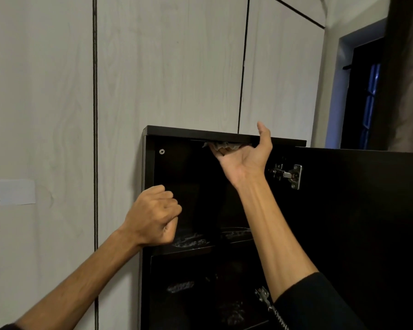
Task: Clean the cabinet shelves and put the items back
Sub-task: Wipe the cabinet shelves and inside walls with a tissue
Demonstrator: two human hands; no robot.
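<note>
Both forearms reached up; my right hand (242, 154) pressed the cloth (222, 146) under the cabinet (224, 133) top's front edge, left hand (153, 215) fisted, probably empty. Long, firm strokes seemed best.

Hidden and cut-off parts of a dark cabinet (150, 186)
The right hand (243, 158) fingers vanish behind a crumpled cloth (224, 146); shelf contents are too dark to identify; the open door (355, 210) runs off frame.
</note>
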